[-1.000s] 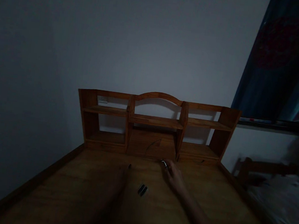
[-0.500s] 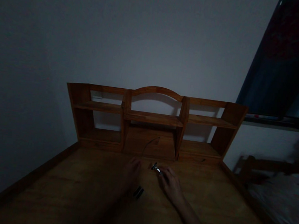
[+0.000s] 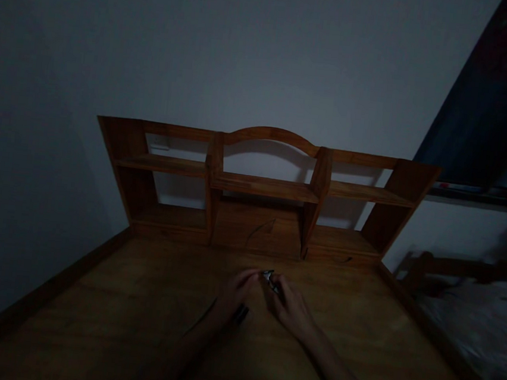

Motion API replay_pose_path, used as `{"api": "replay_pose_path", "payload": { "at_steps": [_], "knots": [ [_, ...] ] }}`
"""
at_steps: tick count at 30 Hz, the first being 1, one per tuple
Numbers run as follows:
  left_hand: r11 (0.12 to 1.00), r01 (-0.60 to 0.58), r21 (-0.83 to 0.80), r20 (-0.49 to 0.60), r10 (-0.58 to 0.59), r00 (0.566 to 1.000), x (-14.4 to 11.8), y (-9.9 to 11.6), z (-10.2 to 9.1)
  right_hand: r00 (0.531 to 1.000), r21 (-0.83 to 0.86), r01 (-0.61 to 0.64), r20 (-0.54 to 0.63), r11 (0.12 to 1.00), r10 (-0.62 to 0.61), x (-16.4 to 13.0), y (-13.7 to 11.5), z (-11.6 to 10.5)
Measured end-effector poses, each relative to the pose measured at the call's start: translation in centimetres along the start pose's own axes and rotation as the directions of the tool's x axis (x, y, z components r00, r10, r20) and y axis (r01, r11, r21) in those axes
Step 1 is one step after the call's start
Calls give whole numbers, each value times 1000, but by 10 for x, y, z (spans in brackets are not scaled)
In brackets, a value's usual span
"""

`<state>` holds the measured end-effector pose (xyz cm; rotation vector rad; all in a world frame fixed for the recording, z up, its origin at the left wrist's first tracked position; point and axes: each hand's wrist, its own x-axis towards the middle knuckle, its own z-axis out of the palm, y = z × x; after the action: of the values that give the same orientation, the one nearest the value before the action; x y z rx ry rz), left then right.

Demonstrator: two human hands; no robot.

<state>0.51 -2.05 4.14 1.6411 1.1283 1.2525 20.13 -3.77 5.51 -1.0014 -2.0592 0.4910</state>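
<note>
A small shiny metal object (image 3: pixel 268 276) sits between your two hands, low over the middle of a wooden desk (image 3: pixel 133 322). Your right hand (image 3: pixel 291 306) pinches it in its fingertips, fingers curled close around it. Your left hand (image 3: pixel 235 293) reaches in from the other side, its fingertips at or just beside the object; the light is too dim to tell whether they grip it. Two small dark cylinders (image 3: pixel 241 314) lie side by side on the desk, just under your left hand. Behind your hands, against the wall, stands a wooden shelf unit (image 3: pixel 265 188) with open compartments; nothing can be made out in them in the gloom.
</note>
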Motion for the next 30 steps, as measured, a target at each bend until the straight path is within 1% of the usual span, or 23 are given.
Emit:
{"api": "replay_pose_path", "payload": {
  "at_steps": [2,4,5,7,10,13,17,23,27,30],
  "knots": [
    [994,12,-109,73,-4,997,-1,1,2,999,22,-25,46,999,24,-2,-4,-1],
    [978,47,-202,128,-22,992,-2,0,4,997,28,-35,77,999,32,-4,-7,-1],
    [968,65,-242,134,-33,990,-2,-2,4,996,27,-36,82,999,34,-4,-9,-1],
    [952,93,-293,112,-62,992,-1,-9,5,995,20,-41,94,999,39,-5,-11,0],
    [959,100,-266,55,-89,995,2,-18,5,992,-12,-49,114,999,50,-6,-14,2],
    [976,99,-197,39,-93,995,3,-22,3,991,-51,-50,120,997,56,-6,-17,2],
    [975,123,-187,72,-112,991,1,-18,2,991,-51,-42,123,998,48,-7,-22,1],
    [954,205,-219,91,-190,978,-2,-8,2,987,-89,-74,137,993,86,-6,-21,-1],
    [956,205,-208,98,-188,977,-5,-1,2,987,-77,-76,138,994,86,-6,-21,-2],
    [959,194,-208,77,-182,980,-5,-4,3,988,-98,-87,122,991,98,-6,-22,-3]
  ]
}}
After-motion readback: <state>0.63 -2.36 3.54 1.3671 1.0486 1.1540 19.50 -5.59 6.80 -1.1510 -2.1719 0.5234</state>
